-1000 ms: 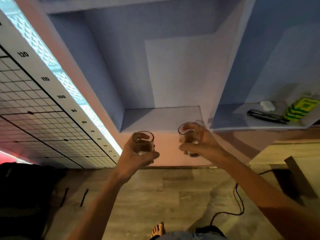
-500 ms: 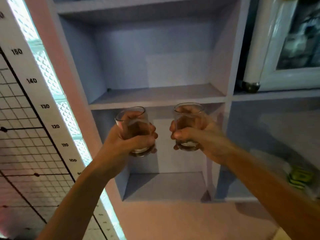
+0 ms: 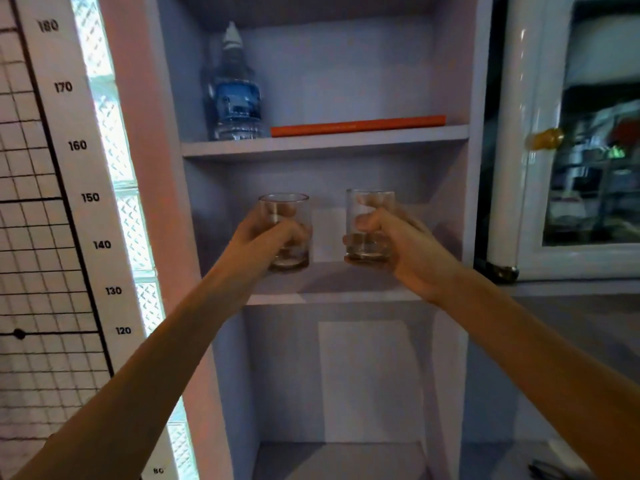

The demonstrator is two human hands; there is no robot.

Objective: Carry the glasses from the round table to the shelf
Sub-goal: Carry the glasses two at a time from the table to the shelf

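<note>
— Two glasses, one in each hand, both held up at the middle shelf board (image 3: 332, 289). Which one sits lower?

— The left glass (image 3: 287, 233). The left hand (image 3: 263, 240) wraps it from the left side, fingers curled round the front, thumb behind. Its base looks to be at or just over the board near the left wall of the compartment; I cannot tell whether it touches.

— And the other?

— The right glass (image 3: 369, 225) is upright in the right hand (image 3: 398, 244), thumb across the front, fingers closed behind it. Its base is also close over the board, toward the right half. Contact is unclear there too.

— Do the glasses meet?

— No, a gap of back wall shows between them.

— Anything on the board above?

— A water bottle (image 3: 237, 95) with a blue label stands at its left end, and an orange bar (image 3: 356, 125) lies along its front edge, just beside the bottle.

— What flanks the unit?

— A height chart (image 3: 62, 168) on the left, a white glass-fronted door (image 3: 568, 150) on the right.
</note>
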